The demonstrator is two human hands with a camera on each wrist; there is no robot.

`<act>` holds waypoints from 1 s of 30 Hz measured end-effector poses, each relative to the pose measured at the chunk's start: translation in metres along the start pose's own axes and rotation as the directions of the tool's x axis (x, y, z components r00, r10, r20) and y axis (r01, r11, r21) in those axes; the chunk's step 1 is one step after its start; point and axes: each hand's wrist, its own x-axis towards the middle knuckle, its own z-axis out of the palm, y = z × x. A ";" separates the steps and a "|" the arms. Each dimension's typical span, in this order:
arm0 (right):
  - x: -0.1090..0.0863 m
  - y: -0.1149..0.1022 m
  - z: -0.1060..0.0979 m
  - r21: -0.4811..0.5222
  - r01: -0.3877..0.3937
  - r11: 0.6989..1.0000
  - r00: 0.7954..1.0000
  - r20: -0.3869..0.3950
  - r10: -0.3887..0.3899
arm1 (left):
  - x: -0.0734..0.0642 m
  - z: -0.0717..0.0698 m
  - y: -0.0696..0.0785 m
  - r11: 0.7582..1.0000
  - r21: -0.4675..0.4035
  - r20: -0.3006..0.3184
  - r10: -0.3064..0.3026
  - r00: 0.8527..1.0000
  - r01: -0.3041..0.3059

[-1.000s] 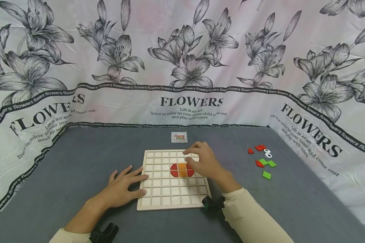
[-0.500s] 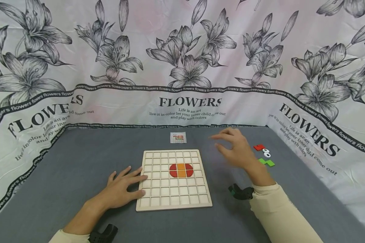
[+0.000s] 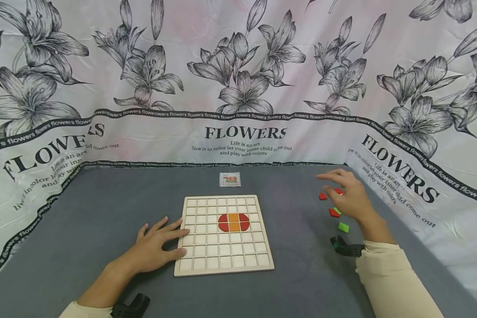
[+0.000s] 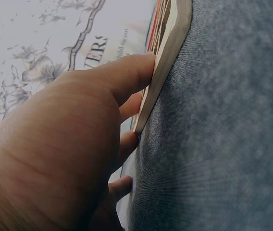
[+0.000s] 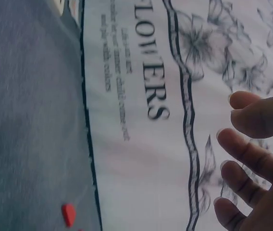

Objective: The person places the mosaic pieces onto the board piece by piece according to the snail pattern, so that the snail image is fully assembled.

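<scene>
My left hand [image 3: 153, 248] rests with spread fingers on the left edge of a pale wooden grid board [image 3: 200, 251]. In the left wrist view the thumb presses against the board's side [image 4: 169, 62]. Two rounded red ends [image 3: 244, 222] and an orange middle [image 3: 233, 222] form an oval in the grid. Over at the right, my right hand [image 3: 351, 198] hovers above loose pieces, fingers loosely bent and holding nothing. Beneath and beside it lie red pieces [image 3: 323, 196] and a green piece [image 3: 343, 227]; the hand hides others. One red piece [image 5: 68, 214] shows in the right wrist view.
A small printed card [image 3: 230, 179] lies behind the board on the grey tabletop [image 3: 103, 203]. A white flower-print cloth [image 3: 246, 150] hangs around the back and both sides.
My right hand has left the board's upper right area and moved right, to above the loose pieces. The left hand stays at the board's edge. The head view has shifted slightly.
</scene>
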 end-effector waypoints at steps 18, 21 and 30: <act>-0.038 0.063 -0.006 -0.112 -0.256 0.960 0.924 0.264 0.277 | 0.000 0.000 0.000 1.000 -0.007 0.013 -0.011 1.000 0.011; -0.042 0.070 -0.002 -0.160 -0.259 0.953 0.907 0.298 0.296 | 0.000 -0.001 0.000 1.000 -0.006 0.020 -0.011 1.000 0.011; -0.048 0.076 0.007 -0.221 -0.233 0.947 0.881 0.365 0.301 | 0.000 -0.002 0.000 1.000 0.004 0.021 -0.012 1.000 0.012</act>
